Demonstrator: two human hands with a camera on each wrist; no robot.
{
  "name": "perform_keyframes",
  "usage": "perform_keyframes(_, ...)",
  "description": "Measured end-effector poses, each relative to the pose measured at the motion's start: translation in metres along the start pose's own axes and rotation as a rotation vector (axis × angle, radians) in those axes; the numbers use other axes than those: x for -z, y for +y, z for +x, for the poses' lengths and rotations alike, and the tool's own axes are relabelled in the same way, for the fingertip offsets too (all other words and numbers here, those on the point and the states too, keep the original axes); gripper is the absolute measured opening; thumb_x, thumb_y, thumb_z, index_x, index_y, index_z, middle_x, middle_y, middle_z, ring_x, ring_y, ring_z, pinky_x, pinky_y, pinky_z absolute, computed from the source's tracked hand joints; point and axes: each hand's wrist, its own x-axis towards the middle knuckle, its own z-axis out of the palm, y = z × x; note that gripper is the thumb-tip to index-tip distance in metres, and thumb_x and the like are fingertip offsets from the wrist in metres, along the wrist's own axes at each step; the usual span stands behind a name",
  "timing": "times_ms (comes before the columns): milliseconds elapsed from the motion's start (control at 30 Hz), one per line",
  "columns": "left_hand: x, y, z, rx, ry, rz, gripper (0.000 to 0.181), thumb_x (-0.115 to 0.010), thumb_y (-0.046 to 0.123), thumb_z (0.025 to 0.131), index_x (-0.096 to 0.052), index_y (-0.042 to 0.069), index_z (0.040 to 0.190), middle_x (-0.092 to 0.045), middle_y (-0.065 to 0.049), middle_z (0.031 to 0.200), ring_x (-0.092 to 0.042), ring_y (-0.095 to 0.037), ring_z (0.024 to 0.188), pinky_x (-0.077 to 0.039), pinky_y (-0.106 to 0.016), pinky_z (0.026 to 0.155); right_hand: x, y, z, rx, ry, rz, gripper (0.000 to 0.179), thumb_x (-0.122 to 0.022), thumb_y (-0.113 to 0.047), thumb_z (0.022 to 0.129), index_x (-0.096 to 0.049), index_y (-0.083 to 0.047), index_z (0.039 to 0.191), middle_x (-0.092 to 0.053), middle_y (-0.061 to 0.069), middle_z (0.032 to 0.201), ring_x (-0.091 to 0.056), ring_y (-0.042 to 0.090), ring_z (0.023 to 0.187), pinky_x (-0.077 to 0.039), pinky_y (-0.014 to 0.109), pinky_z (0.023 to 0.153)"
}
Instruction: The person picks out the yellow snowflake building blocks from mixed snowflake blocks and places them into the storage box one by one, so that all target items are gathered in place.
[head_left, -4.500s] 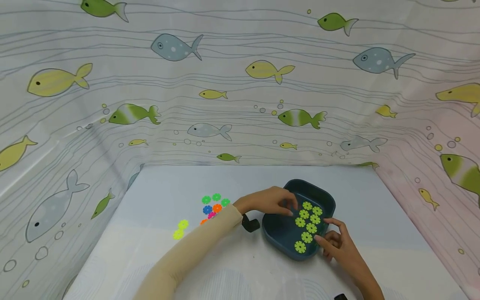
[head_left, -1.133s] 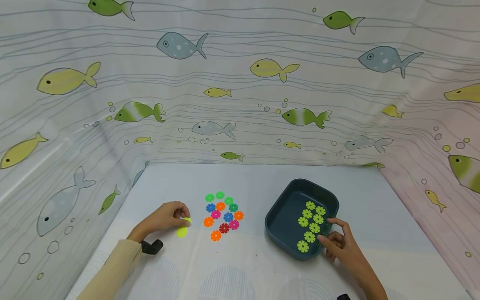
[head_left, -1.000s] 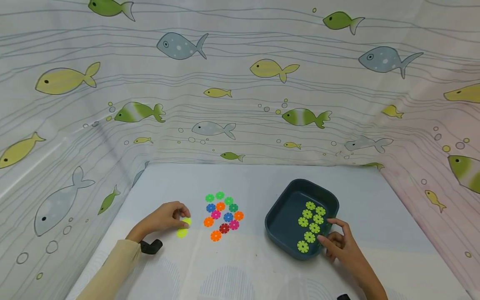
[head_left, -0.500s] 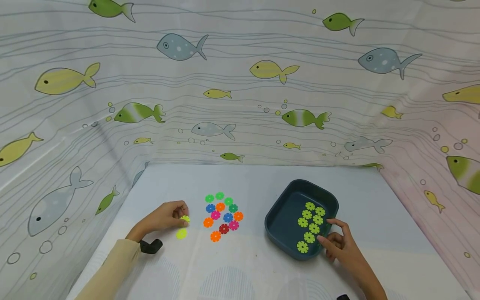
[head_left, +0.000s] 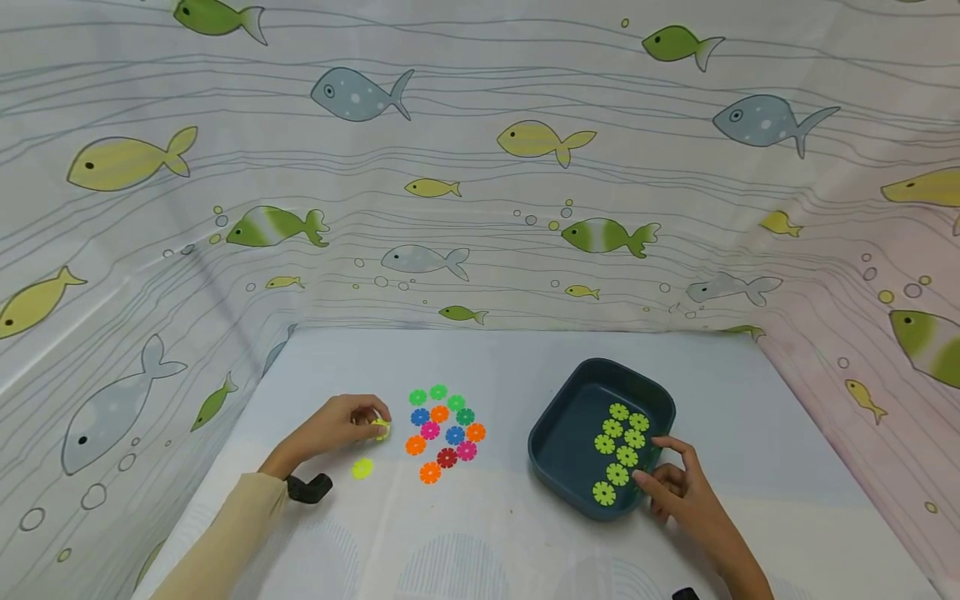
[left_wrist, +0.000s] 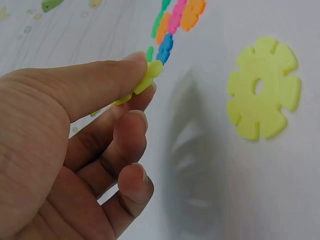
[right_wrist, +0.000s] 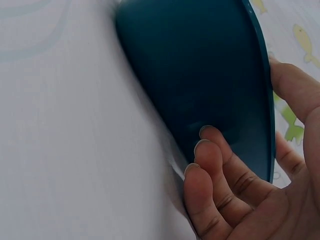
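Observation:
My left hand (head_left: 337, 425) pinches a yellow snowflake disc (left_wrist: 146, 81) between thumb and index finger, just above the table; its other fingers curl loosely below. A second yellow disc (head_left: 362, 468) lies flat on the table near that hand, its notched edge and centre hole plain in the left wrist view. On the right stands a dark blue bin (head_left: 558, 454), with several yellow-green discs (head_left: 627, 456) lying on the right side of its floor. My right hand (head_left: 690, 496) grips the bin's right rim, with fingertips bent against its outer wall (right_wrist: 200, 75) in the right wrist view.
Between the left hand and the bin lies a loose group of discs: green (head_left: 456, 403), blue (head_left: 455, 435), orange (head_left: 431, 472), pink (head_left: 467, 451) and dark red (head_left: 447, 457). A fish-printed curtain (head_left: 480, 208) walls the white table at the back and sides.
My left hand went from over the bin to the yellow discs at the left. It took hold of one and has now raised it slightly rightward. The right hand stays on the bin.

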Motion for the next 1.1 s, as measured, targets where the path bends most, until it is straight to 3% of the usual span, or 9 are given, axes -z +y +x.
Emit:
perform_keyframes(567, -0.011, 0.014, 0.022, -0.042, -0.023, -0.026, 0.02, -0.081, 0.032, 0.091, -0.072, 0.022, 0.106, -0.066, 0.003, 0.09, -0.06, -0.022, 0.084, -0.05, -0.028, 0.069, -0.001, 0.0, 0.0, 0.033, -0.008, -0.006, 0.066, -0.07, -0.023, 0.1, -0.026, -0.019, 0.149, -0.063, 0.015, 0.09, -0.061, 0.028, 0.065, -0.054, 0.037, 0.057)
perform_keyframes(700, -0.012, 0.021, 0.026, -0.056, -0.026, -0.022, 0.022, -0.081, 0.032, 0.091, -0.072, 0.019, 0.107, -0.067, 0.005, 0.091, -0.06, -0.022, 0.085, -0.051, -0.03, 0.071, -0.001, 0.001, 0.001, 0.039, -0.009, -0.007, 0.066, -0.07, -0.023, 0.1, -0.026, -0.019, 0.149, -0.063, 0.015, 0.09, -0.061, 0.028, 0.065, -0.054, 0.037, 0.056)
perform_keyframes(1100, -0.016, 0.046, 0.049, -0.132, -0.067, 0.003, 0.016, -0.082, 0.032, 0.09, -0.072, 0.026, 0.101, -0.07, 0.01, 0.091, -0.06, -0.018, 0.081, -0.05, -0.03, 0.069, 0.0, 0.002, 0.0, 0.027, -0.009, 0.006, 0.066, -0.07, -0.024, 0.1, -0.026, -0.022, 0.149, -0.063, 0.017, 0.092, -0.061, 0.03, 0.067, -0.054, 0.038, 0.058)
